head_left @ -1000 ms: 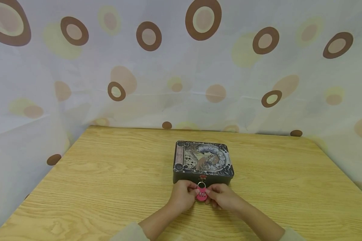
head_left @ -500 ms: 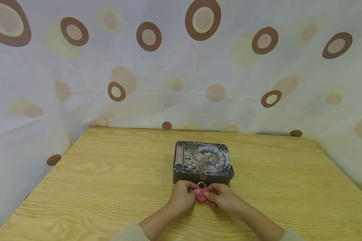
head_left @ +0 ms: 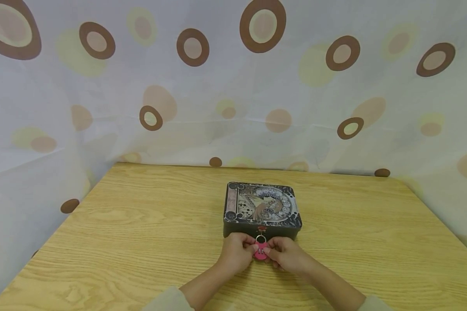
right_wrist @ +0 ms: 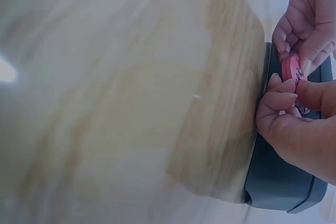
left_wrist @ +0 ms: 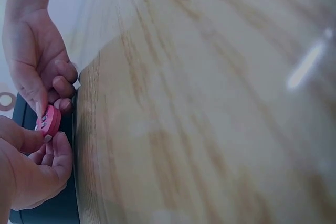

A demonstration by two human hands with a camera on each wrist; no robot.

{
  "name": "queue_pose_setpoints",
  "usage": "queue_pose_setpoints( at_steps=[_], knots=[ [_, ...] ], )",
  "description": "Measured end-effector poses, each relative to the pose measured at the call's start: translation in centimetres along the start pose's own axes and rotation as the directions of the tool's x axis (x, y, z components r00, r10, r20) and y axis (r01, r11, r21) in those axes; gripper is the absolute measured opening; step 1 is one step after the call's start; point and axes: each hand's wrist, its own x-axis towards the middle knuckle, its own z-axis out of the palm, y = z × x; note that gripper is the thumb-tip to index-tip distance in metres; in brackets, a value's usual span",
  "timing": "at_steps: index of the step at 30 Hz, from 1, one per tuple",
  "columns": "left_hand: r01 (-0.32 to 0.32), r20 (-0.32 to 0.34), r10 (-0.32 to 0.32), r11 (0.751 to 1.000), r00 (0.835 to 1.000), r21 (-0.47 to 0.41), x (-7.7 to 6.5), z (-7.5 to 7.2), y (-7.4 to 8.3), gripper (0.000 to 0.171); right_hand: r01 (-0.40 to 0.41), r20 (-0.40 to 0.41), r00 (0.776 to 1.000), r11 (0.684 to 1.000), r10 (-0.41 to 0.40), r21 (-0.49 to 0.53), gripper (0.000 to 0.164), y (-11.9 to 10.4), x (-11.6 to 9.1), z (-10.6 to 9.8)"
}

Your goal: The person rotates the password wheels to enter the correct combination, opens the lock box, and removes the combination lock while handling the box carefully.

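A pink combination padlock [head_left: 260,252] with number dials and a metal shackle hangs at the front clasp of a dark tin box [head_left: 262,205], whose lid carries an ornate picture. My left hand [head_left: 235,254] pinches the padlock's left side between thumb and fingers. On its right side, my right hand [head_left: 289,255] holds the body, with the thumb over the dials. Both wrist views show the pink padlock [left_wrist: 50,121] between the two hands, close against the box's dark side wall [right_wrist: 278,177]. The numbers on the dials are too small to read.
The box stands on a wooden table [head_left: 148,229]. Behind it and at both sides hangs a pale curtain [head_left: 225,86] with brown, peach and yellow circles. Light sleeves [head_left: 169,300] cover the forearms near the front edge of the view.
My right thumb has shifted slightly left over the dials, covering more of them than a second ago. The left hand and the box have stayed in place.
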Motion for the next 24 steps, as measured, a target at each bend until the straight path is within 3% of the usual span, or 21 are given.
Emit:
queue_pose_setpoints(
  at_steps=[11, 24],
  knots=[
    [0.003, 0.002, -0.003, 1.0, 1.0, 0.004, 0.01, 0.0, -0.01, 0.007, -0.029, -0.004, 1.0, 0.999, 0.029, -0.036, 0.019, -0.08, 0.12, 0.09],
    [-0.004, 0.006, 0.004, 1.0, 1.0, 0.008, -0.01, 0.02, 0.0, 0.007, 0.009, 0.018, 1.0, 0.999, -0.008, -0.036, 0.023, -0.1, 0.18, -0.06]
  ],
)
